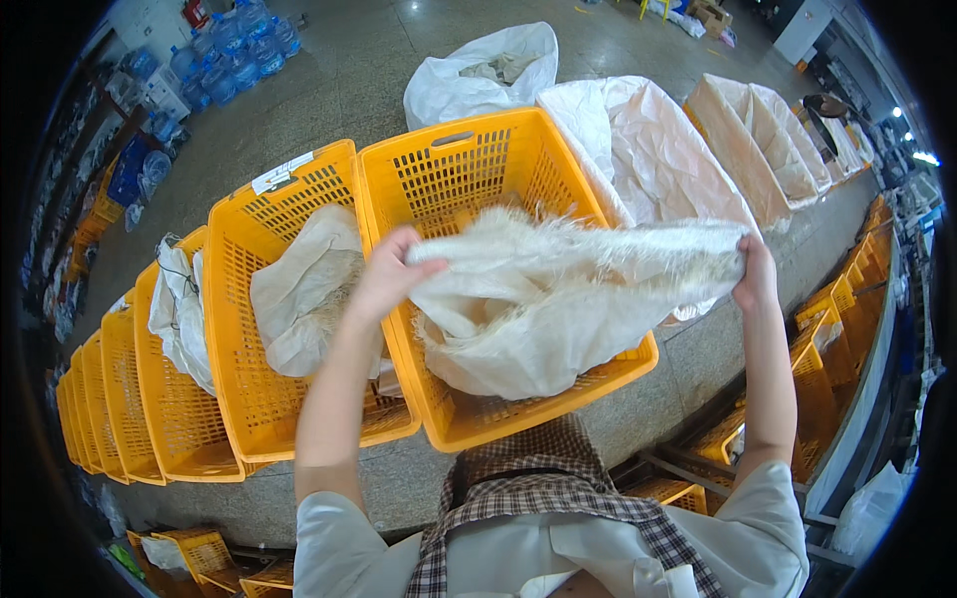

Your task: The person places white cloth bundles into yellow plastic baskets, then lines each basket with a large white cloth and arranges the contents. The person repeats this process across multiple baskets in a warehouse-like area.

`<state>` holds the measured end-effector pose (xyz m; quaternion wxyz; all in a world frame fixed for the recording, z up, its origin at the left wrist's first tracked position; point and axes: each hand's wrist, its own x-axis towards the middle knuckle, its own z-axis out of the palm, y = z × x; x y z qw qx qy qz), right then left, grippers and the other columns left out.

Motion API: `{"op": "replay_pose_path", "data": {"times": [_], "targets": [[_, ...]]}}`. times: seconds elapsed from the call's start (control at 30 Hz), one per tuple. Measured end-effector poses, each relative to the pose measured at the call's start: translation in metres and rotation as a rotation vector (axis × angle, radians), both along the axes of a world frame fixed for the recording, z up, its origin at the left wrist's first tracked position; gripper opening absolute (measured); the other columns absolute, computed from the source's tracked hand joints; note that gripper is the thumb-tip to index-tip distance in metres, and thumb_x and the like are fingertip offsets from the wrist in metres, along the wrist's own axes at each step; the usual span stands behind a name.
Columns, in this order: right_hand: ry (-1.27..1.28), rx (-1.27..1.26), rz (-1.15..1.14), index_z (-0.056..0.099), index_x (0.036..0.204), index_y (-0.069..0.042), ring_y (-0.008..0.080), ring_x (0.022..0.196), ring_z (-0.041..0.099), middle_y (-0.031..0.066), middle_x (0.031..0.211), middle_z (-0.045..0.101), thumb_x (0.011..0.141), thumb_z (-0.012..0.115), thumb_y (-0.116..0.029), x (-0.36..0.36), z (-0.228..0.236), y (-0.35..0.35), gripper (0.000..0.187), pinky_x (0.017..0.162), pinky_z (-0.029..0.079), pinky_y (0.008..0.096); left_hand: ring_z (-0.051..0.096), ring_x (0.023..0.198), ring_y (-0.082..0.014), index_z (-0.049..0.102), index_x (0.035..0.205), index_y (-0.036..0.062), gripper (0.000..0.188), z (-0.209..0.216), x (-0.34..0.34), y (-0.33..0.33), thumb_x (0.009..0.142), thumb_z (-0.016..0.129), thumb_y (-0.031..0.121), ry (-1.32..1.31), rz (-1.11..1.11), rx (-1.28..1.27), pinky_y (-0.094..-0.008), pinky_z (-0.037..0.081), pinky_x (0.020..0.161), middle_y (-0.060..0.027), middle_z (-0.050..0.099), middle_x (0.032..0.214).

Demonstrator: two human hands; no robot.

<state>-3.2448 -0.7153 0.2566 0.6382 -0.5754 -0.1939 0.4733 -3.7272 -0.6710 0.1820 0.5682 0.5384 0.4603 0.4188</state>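
Between my two hands a white woven sack (558,319) with a frayed, fringed rim is stretched wide, its mouth facing up. My left hand (391,271) pinches the rim on the left, thumb laid along the edge. On the far right my right hand (756,274) grips the other end of the rim. The sack's lower part hangs inside a yellow slatted plastic crate (469,436) right in front of me. What the sack holds, if anything, is hidden by its folds.
Left of it, another yellow crate (231,299) holds a crumpled white sack (309,309); several more crates follow. To the right stand crates lined with white sheeting (658,149). Behind sits an open white sack (488,80). Blue water bottles (239,50) stand at the far left.
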Motion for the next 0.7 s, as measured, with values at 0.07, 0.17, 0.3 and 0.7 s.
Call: {"op": "replay_pose_path", "data": {"times": [0.07, 0.17, 0.3, 0.7], "targets": [[-0.288, 0.169, -0.029, 0.054, 0.074, -0.006, 0.012, 0.065, 0.049, 0.0002, 0.07, 0.053, 0.08, 0.044, -0.005, 0.016, -0.011, 0.019, 0.012, 0.066, 0.042, 0.0269, 0.056, 0.075, -0.0095, 0.056, 0.099, 0.0074, 0.035, 0.032, -0.011, 0.003, 0.072, 0.078, 0.007, -0.004, -0.026, 0.018, -0.0249, 0.047, 0.066, 0.0007, 0.059, 0.08], [-0.525, 0.347, -0.031, 0.05, 0.066, -0.009, 0.0072, 0.058, 0.038, -0.0033, 0.063, 0.044, 0.081, 0.044, -0.006, 0.03, -0.02, 0.051, 0.017, 0.056, 0.033, 0.0239, 0.061, 0.08, -0.0162, 0.056, 0.108, 0.0106, 0.037, 0.048, -0.017, 0.003, 0.075, 0.073, 0.012, 0.508, -0.21, 0.313, -0.0304, 0.049, 0.072, -0.0045, 0.063, 0.085], [-0.563, 0.533, -0.044, 0.054, 0.069, -0.006, 0.006, 0.06, 0.04, -0.0037, 0.065, 0.047, 0.084, 0.046, -0.009, 0.037, -0.015, 0.084, 0.017, 0.056, 0.034, 0.0231, 0.064, 0.086, -0.0214, 0.056, 0.111, 0.0076, 0.032, 0.033, -0.03, 0.006, 0.081, 0.066, 0.016, 1.284, -0.466, -0.001, -0.0349, 0.05, 0.074, -0.009, 0.065, 0.097], [-1.828, 0.204, 0.612, 0.055, 0.082, 0.0, 0.0381, 0.077, 0.059, 0.0188, 0.077, 0.057, 0.082, 0.062, -0.044, 0.069, -0.051, 0.146, 0.044, 0.066, 0.046, 0.0451, 0.063, 0.085, -0.0269, 0.063, 0.095, 0.0049, 0.02, 0.054, -0.03, 0.018, 0.076, 0.068, 0.01, 1.265, -0.06, -0.21, -0.0382, 0.05, 0.074, -0.0136, 0.064, 0.09]]}}
